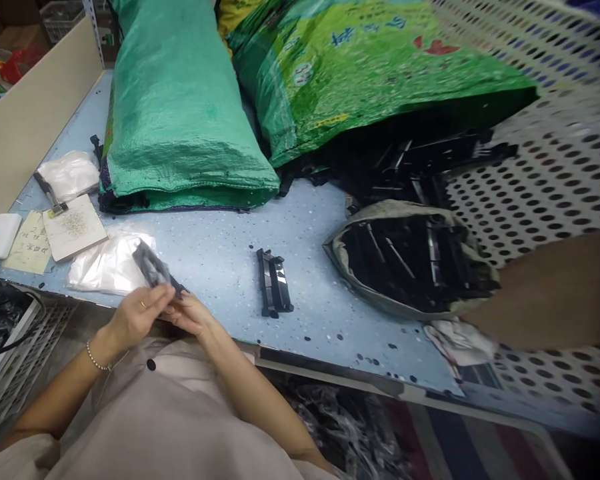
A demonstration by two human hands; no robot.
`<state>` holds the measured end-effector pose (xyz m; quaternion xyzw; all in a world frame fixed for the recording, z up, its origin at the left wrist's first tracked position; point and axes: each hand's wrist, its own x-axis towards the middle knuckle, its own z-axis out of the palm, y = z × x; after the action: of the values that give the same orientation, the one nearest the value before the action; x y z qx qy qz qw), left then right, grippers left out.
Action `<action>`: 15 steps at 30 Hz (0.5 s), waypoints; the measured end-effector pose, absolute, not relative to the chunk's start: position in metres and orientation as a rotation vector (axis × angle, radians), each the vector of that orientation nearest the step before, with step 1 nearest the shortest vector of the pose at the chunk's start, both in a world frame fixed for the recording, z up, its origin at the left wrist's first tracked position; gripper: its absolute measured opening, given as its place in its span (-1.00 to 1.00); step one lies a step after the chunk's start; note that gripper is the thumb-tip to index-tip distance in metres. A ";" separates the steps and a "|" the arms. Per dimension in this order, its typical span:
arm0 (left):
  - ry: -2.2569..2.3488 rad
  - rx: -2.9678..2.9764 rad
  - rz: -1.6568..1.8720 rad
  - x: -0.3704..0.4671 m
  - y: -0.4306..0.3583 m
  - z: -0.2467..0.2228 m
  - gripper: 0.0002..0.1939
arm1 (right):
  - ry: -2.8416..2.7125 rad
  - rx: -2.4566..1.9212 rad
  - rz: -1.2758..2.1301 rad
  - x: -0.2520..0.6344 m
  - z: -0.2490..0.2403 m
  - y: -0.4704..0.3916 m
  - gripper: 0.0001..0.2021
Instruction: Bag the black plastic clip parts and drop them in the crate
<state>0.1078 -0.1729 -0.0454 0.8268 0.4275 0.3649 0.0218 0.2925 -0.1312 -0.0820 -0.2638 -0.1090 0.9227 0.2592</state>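
Note:
My left hand (143,312) pinches the near end of a thin transparent bag, which is slightly blurred. A dark plastic part (153,267) shows in or behind that bag, tilted up to the left. Close beside it, my right hand (193,315) has its fingers curled around the lower end of the same dark part. Under and behind the hands lies a stack of transparent bags (105,267). Further right on the blue tabletop (210,253), a pair of black plastic parts (275,283) lies side by side, apart from both hands.
An open sack (410,310) full of black parts stands at the right. Behind it, a green printed sack (380,67) spills more black parts. A teal sack (180,113) lies at the back. A brush (53,197) rests on a pale block (75,230) at the left.

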 end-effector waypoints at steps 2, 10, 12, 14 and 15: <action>1.373 2.523 1.252 0.125 -0.174 -0.051 -0.37 | -0.442 -0.844 2.259 0.311 -0.074 -0.133 -0.44; 0.675 2.551 1.284 0.227 -0.173 -0.058 -0.36 | -0.460 -1.065 1.798 0.399 -0.054 -0.164 -0.47; 0.439 2.571 1.123 0.242 -0.177 -0.052 -0.39 | -0.477 -1.231 1.681 0.447 -0.050 -0.188 -0.56; 0.330 2.579 1.038 0.239 -0.177 -0.049 -0.42 | -0.512 -1.459 1.511 0.513 -0.044 -0.223 -0.59; 0.369 2.577 1.046 0.230 -0.174 -0.048 -0.42 | -0.547 -1.578 1.417 0.549 -0.041 -0.245 -0.59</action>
<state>0.2304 -0.1743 -0.0482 0.9055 0.1298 0.3677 0.1671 0.5492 -0.2447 -0.0410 -0.6405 -0.2221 0.5752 0.4577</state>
